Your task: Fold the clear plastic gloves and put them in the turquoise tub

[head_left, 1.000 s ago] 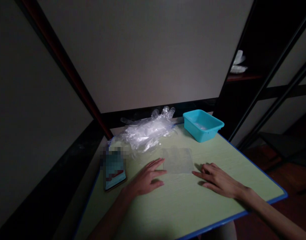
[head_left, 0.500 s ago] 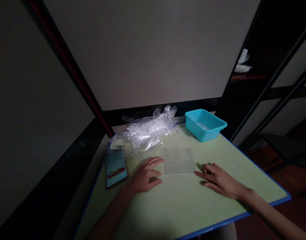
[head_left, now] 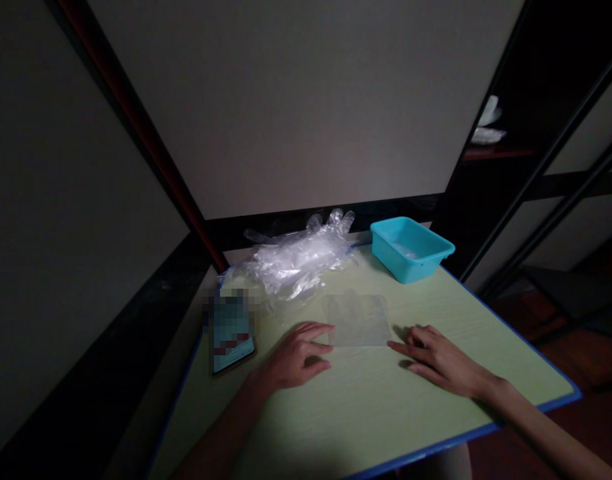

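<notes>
A thin, see-through plastic piece (head_left: 359,321), roughly rectangular with faint rounded shapes along its far edge, lies flat between my hands. My left hand (head_left: 302,355) is open, palm down, with its fingers spread and their tips at the piece's left edge. At the near right corner of the piece rests the index fingertip of my right hand (head_left: 439,359). That hand's thumb is also stretched out, while its other fingers curl loosely; it holds nothing. Beyond my left hand lies a crumpled heap of clear disposable plastic gloves (head_left: 299,260).
A turquoise plastic basket (head_left: 411,270) stands at the table's far right, with something clear inside. A phone (head_left: 232,340), its screen blurred out, lies at the left edge. The pale green table (head_left: 386,420) has a blue rim and meets a wall panel (head_left: 311,107) behind.
My left hand has shifted slightly right and nearer to me, its fingertips now at the left edge of the plastic piece. My right hand stays put.
</notes>
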Demonstrator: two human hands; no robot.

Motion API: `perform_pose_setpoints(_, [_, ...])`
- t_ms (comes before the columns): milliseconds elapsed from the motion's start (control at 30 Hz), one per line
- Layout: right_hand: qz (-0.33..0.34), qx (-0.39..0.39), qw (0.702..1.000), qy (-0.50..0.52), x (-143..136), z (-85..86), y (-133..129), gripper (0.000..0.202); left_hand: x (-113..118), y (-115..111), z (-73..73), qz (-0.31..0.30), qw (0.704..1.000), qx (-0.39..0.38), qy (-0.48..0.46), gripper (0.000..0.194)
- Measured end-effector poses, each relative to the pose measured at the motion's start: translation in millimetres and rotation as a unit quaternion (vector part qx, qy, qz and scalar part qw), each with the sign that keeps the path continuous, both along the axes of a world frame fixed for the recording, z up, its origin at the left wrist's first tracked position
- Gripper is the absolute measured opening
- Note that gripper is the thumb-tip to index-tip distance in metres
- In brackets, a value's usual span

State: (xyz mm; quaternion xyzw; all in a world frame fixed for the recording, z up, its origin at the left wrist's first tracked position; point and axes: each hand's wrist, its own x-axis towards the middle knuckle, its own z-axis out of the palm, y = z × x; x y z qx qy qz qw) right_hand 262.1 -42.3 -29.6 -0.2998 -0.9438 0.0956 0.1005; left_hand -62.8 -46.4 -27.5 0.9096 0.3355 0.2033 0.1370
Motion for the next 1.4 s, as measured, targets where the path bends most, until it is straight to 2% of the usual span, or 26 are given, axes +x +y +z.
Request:
perform_pose_setpoints(233, [-0.017,0.012,1.000,0.012,2.0,0.2,-2.2,0.042,-0.9,-0.8,-0.1,0.000,1.000,0.006,-0.022,0.027])
perform_pose_setpoints(900, [-0.010,0.048,0.999,0.022,4.3,-4.4,-3.4,0.032,1.0,0.0,-2.3,-0.007,0.999,0.025,-0.036,0.014])
perform_pose_setpoints(1200, [-0.003,0.040,0.999,0.004,1.6,-1.1,-3.7,0.035,0.5,-2.0,0.9,-0.002,0.999,0.014,-0.032,0.021])
perform_pose_setpoints(1400, [-0.001,0.039,0.999,0.015,1.0,-0.1,-3.4,0.033,0.4,-0.9,-1.6,-0.001,0.999,0.019,-0.040,0.016])
